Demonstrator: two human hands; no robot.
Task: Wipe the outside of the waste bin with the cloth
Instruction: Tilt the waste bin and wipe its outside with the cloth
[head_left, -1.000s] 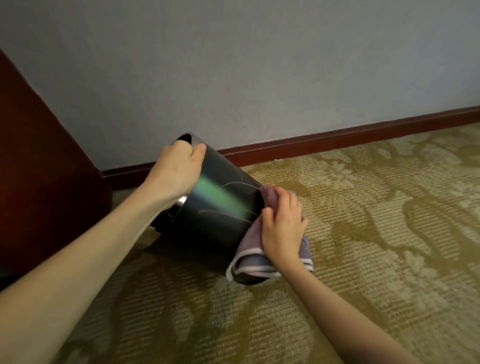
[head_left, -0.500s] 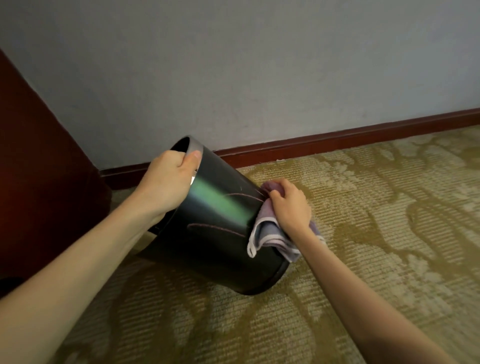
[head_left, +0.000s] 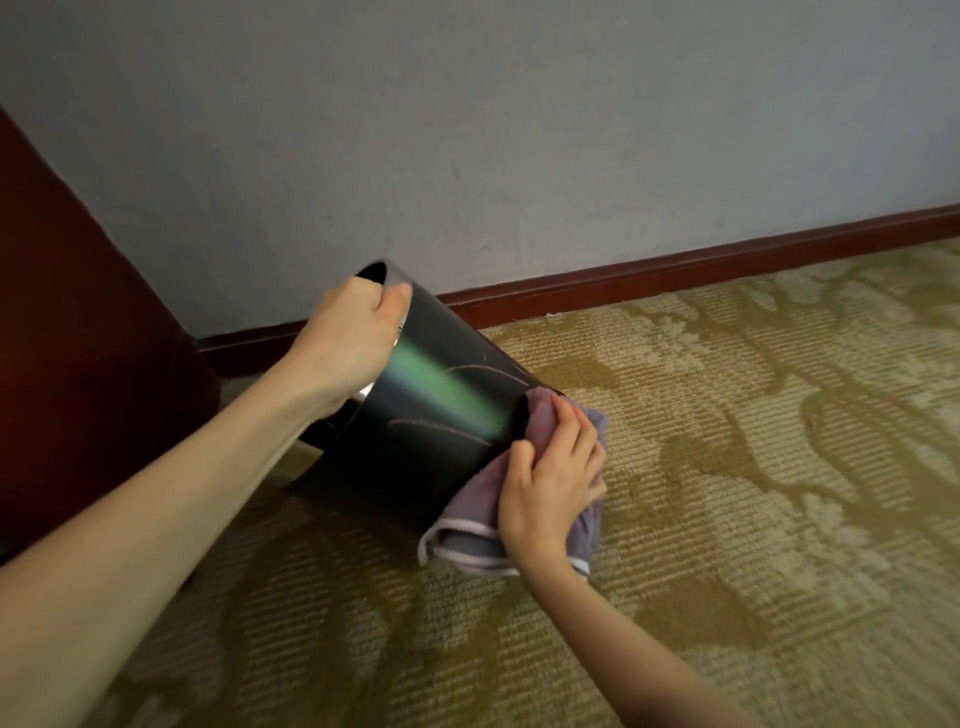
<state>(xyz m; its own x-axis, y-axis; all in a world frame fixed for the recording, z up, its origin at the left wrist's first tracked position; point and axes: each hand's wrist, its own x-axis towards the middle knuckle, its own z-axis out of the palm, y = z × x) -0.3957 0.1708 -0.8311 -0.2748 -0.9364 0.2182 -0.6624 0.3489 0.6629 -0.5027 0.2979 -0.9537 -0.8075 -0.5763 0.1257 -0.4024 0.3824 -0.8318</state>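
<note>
A glossy black waste bin (head_left: 436, 415) is tipped over above the carpet, its open mouth toward the upper left and its bottom end toward the lower right. My left hand (head_left: 348, 348) grips the bin's rim, thumb on the outside. A purple-grey cloth (head_left: 478, 519) with a white edge covers the bin's bottom end. My right hand (head_left: 550, 483) holds this cloth and presses it against the bin, fingers curled over the fabric. The bin's base is hidden under the cloth.
A patterned olive carpet (head_left: 727, 467) covers the floor. A grey wall (head_left: 519, 130) with a dark red skirting board (head_left: 675, 267) runs behind the bin. Dark red-brown furniture (head_left: 67, 338) stands at the left, close to the bin's mouth.
My right hand slid the cloth from the bin's upper side wall back down over its bottom end. The left hand kept its grip on the rim while the bin tilted slightly.
</note>
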